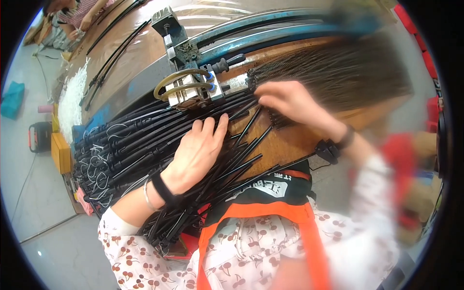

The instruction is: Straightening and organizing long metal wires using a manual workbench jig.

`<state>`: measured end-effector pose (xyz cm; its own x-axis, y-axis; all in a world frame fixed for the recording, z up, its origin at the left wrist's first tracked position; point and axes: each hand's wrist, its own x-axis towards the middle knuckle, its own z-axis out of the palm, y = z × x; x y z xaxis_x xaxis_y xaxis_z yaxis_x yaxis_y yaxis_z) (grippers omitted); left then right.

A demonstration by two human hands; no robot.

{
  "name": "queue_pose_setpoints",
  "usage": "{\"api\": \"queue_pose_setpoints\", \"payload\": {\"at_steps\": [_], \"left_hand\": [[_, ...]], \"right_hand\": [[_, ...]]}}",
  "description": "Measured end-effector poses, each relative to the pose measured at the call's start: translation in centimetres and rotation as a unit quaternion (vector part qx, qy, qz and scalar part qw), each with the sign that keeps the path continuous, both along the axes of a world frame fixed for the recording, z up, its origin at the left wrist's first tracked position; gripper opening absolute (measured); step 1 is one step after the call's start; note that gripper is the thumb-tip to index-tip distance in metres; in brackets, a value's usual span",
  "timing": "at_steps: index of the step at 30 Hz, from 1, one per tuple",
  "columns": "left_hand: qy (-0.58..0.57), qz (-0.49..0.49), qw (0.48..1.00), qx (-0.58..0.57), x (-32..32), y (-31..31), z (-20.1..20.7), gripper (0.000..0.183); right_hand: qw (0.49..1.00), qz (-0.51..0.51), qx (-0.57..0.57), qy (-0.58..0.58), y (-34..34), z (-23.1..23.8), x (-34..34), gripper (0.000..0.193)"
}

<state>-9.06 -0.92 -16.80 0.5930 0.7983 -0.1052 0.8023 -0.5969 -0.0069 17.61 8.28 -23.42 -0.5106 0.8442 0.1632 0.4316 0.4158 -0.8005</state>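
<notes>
Where the grey floor lies at far left, a teal bag point(12, 100) of limp, creased material; then a black case point(40, 137) with red trim and a yellow rectangular box point(61, 152). Next, a loose heap of glossy white strands point(72, 104). Right of these, the black rods point(145, 137), slender, smooth and straight, massed lengthwise on the brown table point(290, 142), with white looped cords point(102, 186) at their left ends. Above them, a block-shaped metal clamp point(191, 92) with curved yellowish tubing and blue fittings. Left hand point(198, 147): palm down, open, fingers extended on the rods just below the clamp; black band at wrist. Apron point(280, 208): orange straps, dark bib with white printed lettering, creased and partly covered. Right hand point(290, 99): thumb and forefinger drawn near each other at a rod's end; whether pinching cannot be told. Far right, dark, thin, ribbed lengths point(333, 72), bundled, partly blurred.
</notes>
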Motion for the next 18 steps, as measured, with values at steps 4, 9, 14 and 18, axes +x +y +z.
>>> {"api": "queue_pose_setpoints", "payload": {"at_steps": [4,9,14,18], "left_hand": [[-0.023,0.019,0.999,-0.025,0.2,-0.8,2.5,0.062],[0.005,0.102,0.989,-0.105,-2.6,-1.6,5.3,0.061],[-0.154,0.078,0.985,-0.019,1.5,0.3,3.8,0.043],[-0.142,0.06,0.987,0.053,3.3,0.3,4.0,0.04]], "right_hand": [[0.994,0.063,0.086,-0.032,0.2,0.4,0.5,0.018],[0.99,0.032,0.137,-0.026,-0.1,0.9,1.2,0.013],[0.987,0.01,0.139,0.079,-0.3,2.2,0.0,0.016],[0.983,-0.062,0.076,0.153,-1.0,2.5,1.9,0.029]]}}
